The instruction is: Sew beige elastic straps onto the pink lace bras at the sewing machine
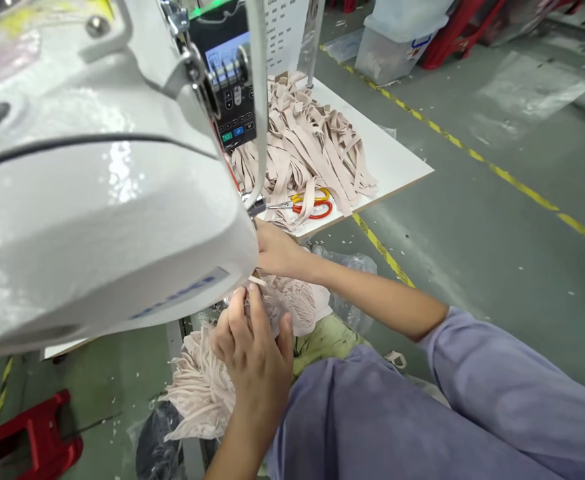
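A white sewing machine (122, 220) fills the left of the view. Below its head, my left hand (255, 343) lies on pale pink lace fabric (292, 303), fingers stretched out and a little apart, their tips by a narrow light strip. My right hand (280, 252) reaches in behind the machine head, where its fingers are hidden, so whether it grips anything cannot be seen. A bunch of gathered pale fabric (202, 387) hangs to the left of my left hand.
A heap of beige fabric strips (312, 143) covers much of the white table (397, 167). Scissors (315, 203) with red and yellow handles lie at its near edge. Behind the machine stands a control panel (232, 87). A red stool (37, 437) and plastic bins (397, 43) stand on the floor.
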The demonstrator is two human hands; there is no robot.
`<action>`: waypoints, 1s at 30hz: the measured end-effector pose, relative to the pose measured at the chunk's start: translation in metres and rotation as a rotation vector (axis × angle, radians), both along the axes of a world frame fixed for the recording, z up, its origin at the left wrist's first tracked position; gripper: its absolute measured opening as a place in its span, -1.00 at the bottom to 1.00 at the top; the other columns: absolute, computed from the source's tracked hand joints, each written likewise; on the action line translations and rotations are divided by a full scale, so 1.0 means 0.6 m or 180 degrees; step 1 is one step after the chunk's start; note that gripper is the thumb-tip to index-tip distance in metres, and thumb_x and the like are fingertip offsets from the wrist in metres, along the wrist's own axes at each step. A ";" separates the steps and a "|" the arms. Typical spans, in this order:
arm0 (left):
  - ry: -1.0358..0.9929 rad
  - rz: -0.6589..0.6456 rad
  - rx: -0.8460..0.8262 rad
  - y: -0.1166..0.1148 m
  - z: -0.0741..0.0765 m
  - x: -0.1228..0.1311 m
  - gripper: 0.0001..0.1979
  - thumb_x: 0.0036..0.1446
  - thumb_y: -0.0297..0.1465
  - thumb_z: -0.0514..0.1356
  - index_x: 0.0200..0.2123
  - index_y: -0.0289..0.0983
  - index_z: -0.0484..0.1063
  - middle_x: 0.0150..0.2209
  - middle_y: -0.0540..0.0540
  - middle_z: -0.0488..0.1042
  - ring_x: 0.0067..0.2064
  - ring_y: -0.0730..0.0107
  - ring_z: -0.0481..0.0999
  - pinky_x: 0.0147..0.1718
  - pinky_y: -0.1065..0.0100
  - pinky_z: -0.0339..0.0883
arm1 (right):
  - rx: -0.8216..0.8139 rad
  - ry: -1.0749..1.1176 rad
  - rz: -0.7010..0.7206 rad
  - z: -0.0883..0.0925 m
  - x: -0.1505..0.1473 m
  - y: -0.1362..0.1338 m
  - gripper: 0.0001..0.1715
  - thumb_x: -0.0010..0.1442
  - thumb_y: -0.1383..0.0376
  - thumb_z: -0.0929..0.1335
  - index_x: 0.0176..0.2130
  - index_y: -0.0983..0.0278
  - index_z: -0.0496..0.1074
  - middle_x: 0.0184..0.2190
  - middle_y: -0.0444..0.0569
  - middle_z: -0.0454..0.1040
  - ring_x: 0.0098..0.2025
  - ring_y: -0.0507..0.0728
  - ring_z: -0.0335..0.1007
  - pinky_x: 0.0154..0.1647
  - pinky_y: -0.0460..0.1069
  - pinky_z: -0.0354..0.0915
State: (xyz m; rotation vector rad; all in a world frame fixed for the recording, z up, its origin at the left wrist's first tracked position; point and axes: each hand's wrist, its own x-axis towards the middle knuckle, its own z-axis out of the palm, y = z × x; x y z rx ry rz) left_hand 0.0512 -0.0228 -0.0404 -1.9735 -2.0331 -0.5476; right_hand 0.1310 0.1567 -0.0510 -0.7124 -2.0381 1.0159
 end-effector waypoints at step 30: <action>-0.0235 -0.0349 0.0193 0.011 -0.011 -0.033 -0.40 0.18 -0.27 0.26 0.26 -0.27 0.29 0.11 -0.37 0.41 0.14 -0.06 0.37 0.12 0.03 0.15 | -0.0021 0.0006 0.0045 -0.001 -0.004 0.019 -0.93 0.09 0.42 0.32 -0.35 0.27 0.34 -0.23 -0.06 0.40 -0.14 0.12 0.31 -0.20 -0.03 0.25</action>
